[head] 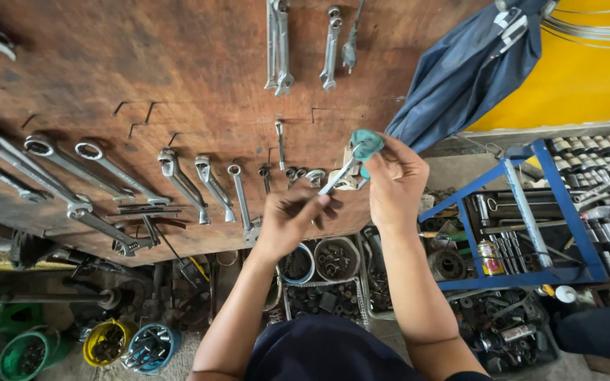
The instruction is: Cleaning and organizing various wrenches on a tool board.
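Dark cloth of the person's own clothing (323,353) fills the bottom edge, closest to the lens, with both bare forearms rising from it toward a wooden tool board (178,70)

Far left, long ring spanners (51,159) hang slanting on the board, then shorter open-ended wrenches (202,183); below them on the floor stand green (22,353), yellow (104,342) and blue buckets (151,347) of small parts

Left hand (291,219) is curled nearly closed, thumb and fingertips pinched on the lower end of a slim silver tool (338,176), whose shaft slants up and to the right out of the fingers

Right hand (393,180) is closed round a small pale part with a teal round cap (366,143); the cap stands clear above the thumb and forefinger, and the tool's tip meets the part just beneath the cap. Behind the hands sit round tins (337,257) and a wire basket (323,300) of nuts

Further right, a navy fabric (460,70) hangs before a yellow panel (580,70), and a blue metal rack (531,212) holds rods and sockets
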